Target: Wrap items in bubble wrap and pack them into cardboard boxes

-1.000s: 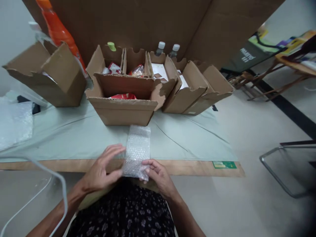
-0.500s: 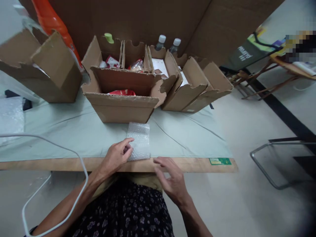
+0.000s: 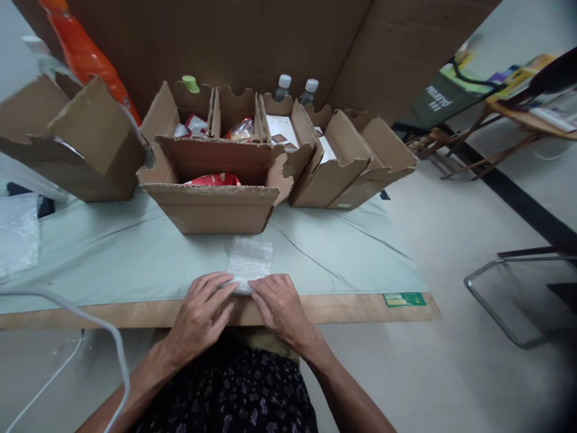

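Observation:
A small piece of bubble wrap [image 3: 249, 260] lies flat on the pale green table cover [image 3: 135, 258], just in front of an open cardboard box [image 3: 211, 204] with a red packet inside. My left hand [image 3: 202, 313] rests at the table's near edge, its stretched fingers pressing on the wrap's near left corner. My right hand [image 3: 279, 304] lies beside it, fingers flat on the wrap's near right corner. Both hands touch the wrap without gripping it.
More open cardboard boxes [image 3: 342, 162] stand behind, holding packets and white-capped bottles [image 3: 282, 87]. A larger box [image 3: 76, 144] and an orange bottle [image 3: 81, 51] are at the left. Bubble wrap sheets [image 3: 18, 234] lie far left. A white cable [image 3: 103, 337] hangs near my left arm. A metal chair frame [image 3: 509, 300] is at the right.
The bubble wrap went from held at the table edge to lying flat on the table. My right hand let go, swung away, then came back; both hands now press its near edge.

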Available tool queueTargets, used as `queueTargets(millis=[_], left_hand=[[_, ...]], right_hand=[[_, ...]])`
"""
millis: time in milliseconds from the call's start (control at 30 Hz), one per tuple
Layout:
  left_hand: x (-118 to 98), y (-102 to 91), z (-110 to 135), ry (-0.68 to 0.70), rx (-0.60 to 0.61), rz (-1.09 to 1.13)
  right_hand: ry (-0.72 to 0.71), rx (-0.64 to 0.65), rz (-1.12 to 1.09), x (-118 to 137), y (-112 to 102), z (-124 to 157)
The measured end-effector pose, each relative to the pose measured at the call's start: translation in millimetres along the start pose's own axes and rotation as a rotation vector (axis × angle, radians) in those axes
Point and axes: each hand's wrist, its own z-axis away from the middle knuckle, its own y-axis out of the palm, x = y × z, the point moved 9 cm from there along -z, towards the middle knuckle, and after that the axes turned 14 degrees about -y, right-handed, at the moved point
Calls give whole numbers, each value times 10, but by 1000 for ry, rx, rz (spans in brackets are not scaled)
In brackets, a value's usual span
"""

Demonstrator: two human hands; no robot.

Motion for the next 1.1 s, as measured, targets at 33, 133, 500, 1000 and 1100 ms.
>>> queueTargets(millis=[33,133,500,1000,1100], left_hand=[[30,50,-17,-21,16,13],[207,221,-142,-139,52,46],[507,73,-224,-485,-51,194],[399,594,183,-1116,201,1533],[438,571,232,-1107,184,1500]], right_hand=[[10,-16,-33,-13,-11,4],[42,-149,-33,-48,-140,57],[-18,-84,22,-230,-5,-81],[281,-284,-388,-202,-150,-63],[357,-208,-731,-246,7,-60]])
